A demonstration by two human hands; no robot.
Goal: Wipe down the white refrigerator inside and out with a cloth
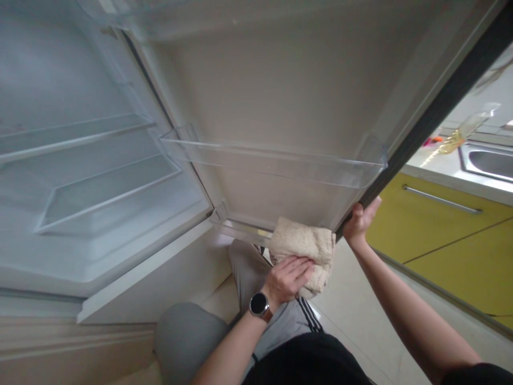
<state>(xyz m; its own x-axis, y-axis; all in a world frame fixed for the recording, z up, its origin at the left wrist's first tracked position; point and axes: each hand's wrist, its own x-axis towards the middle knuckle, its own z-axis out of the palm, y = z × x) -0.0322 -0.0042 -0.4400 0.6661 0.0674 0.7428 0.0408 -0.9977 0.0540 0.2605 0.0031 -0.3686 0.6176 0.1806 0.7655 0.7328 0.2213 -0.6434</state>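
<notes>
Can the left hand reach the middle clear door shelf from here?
Probably yes: the left hand, holding the folded cloth, is below the middle clear door shelf in view, nothing visible blocking between; the right hand is at the door's edge.

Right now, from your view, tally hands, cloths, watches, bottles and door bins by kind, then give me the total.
Left hand and right hand: 2 hands
Cloth: 1
Watch: 1
Bottle: 1
Door bins: 3
Total: 8

Kitchen: fridge [264,91], sink [495,162], yellow cabinets [441,230].
</notes>
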